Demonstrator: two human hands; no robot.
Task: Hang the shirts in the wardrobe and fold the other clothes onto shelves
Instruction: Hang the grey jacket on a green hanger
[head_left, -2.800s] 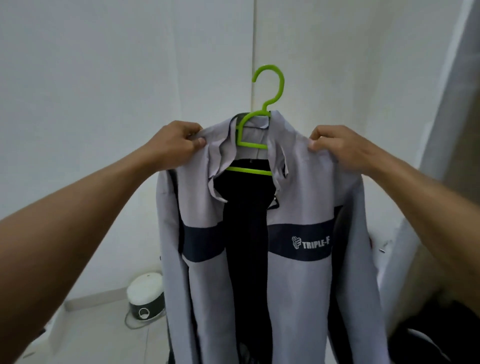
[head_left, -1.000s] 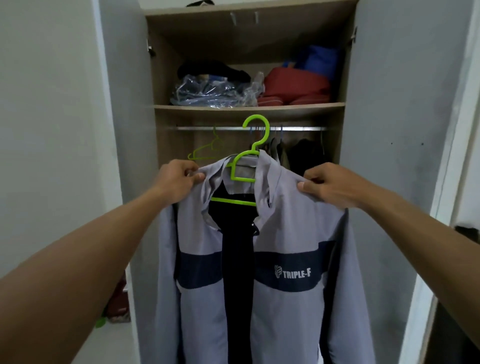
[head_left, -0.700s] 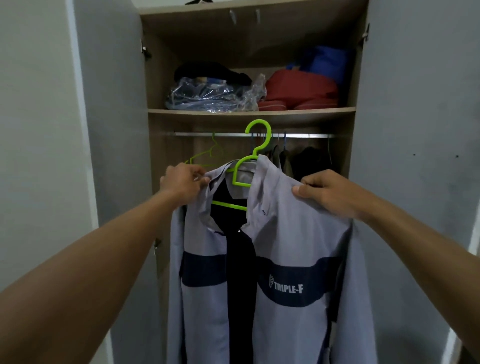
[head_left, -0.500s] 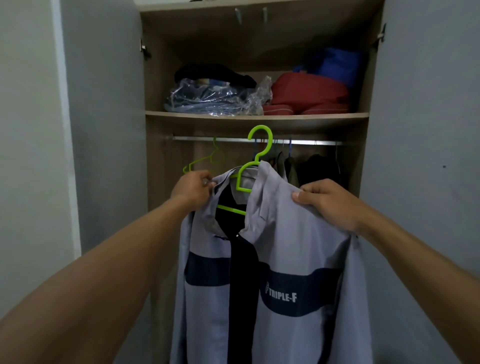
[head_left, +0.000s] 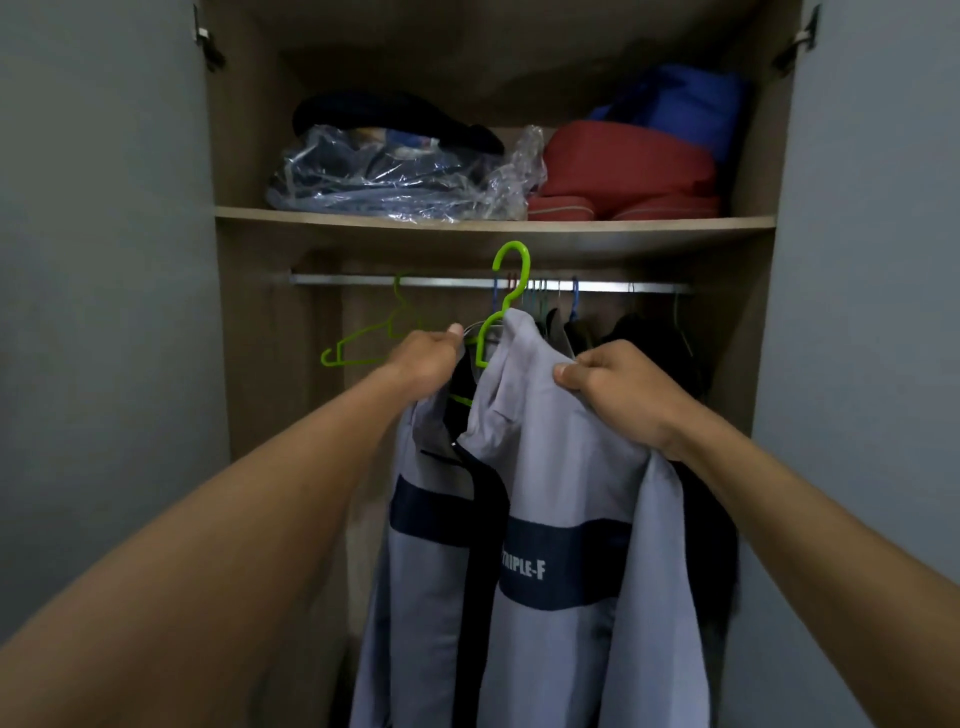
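Grey shirt (head_left: 566, 467), navy chest band, sits on green hanger (head_left: 511, 275), held up inside open wardrobe (head_left: 249, 312). Hook at 12 o'clock of the collar, crossing in front of rail (head_left: 363, 280); cannot tell if hooked on. Left hand (head_left: 426, 364) grips collar at 10 o'clock; right hand (head_left: 613, 395) pinches shoulder fabric at 2 o'clock. Spare green hanger (head_left: 363, 348) hangs from the rail at 9 o'clock of left hand

Bare forearms (head_left: 260, 519) to frame edge; left grip (head_left: 426, 364), right grip (head_left: 618, 395) bare; thumbnails (head_left: 563, 372) seemingly short.
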